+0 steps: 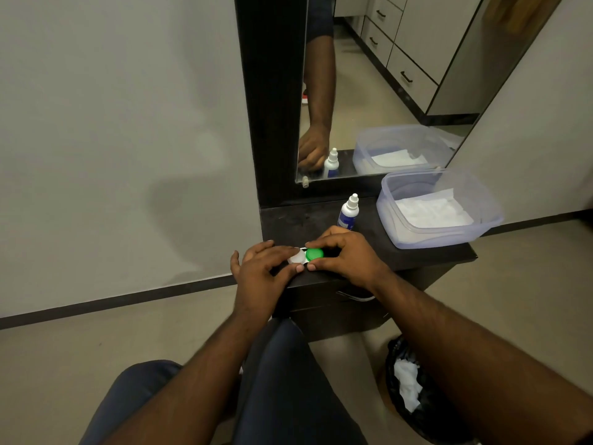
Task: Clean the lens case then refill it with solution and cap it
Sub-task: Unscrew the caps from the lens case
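The lens case [305, 255] lies left-to-right on the surface [321, 220]: my left hand [266, 268] pinches its white cap [296, 256], my right hand [343, 255] its green cap [314, 253].

A clear tub [481, 232] of tissues [433, 213] sits below the mirror [369, 75].

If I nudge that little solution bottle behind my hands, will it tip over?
Probably. The solution bottle stands upright, tall and narrow on a small base, so a push near its white nozzle would likely topple it. It looks like small, light plastic, and being round could roll afterward.
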Demonstrator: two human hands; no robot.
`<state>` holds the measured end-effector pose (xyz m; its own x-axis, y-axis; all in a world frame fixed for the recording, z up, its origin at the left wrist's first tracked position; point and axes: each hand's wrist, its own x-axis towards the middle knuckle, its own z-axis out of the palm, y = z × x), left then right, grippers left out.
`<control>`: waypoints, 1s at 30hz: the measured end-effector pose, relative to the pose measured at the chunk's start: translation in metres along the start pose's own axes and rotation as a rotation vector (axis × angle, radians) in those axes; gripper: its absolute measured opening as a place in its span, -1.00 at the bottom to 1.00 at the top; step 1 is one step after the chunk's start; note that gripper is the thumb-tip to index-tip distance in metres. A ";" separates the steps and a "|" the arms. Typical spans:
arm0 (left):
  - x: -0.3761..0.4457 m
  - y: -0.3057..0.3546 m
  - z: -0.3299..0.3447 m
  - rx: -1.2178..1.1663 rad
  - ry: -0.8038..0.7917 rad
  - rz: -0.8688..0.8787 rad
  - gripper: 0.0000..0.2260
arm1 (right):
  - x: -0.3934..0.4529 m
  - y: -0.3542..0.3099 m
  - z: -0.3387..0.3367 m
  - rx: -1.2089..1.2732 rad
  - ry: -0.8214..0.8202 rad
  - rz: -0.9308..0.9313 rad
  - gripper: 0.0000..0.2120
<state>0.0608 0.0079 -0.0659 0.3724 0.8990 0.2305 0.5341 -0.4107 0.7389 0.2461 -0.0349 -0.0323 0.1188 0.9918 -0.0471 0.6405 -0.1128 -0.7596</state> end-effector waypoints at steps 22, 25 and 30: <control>0.052 0.012 -0.016 -0.014 0.064 -0.211 -0.71 | -0.001 0.002 0.000 0.041 0.019 -0.036 -0.59; 0.012 0.010 -0.021 -0.002 -0.005 -0.060 -0.64 | -0.001 0.001 -0.001 0.040 0.018 -0.044 -0.59; -0.001 0.011 -0.014 0.209 -0.110 -0.044 -0.50 | -0.004 0.000 -0.001 0.029 0.004 -0.048 -0.60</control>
<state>0.0556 0.0043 -0.0490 0.4195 0.8995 0.1224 0.6931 -0.4045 0.5966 0.2464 -0.0388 -0.0319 0.0920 0.9957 -0.0075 0.6235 -0.0635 -0.7793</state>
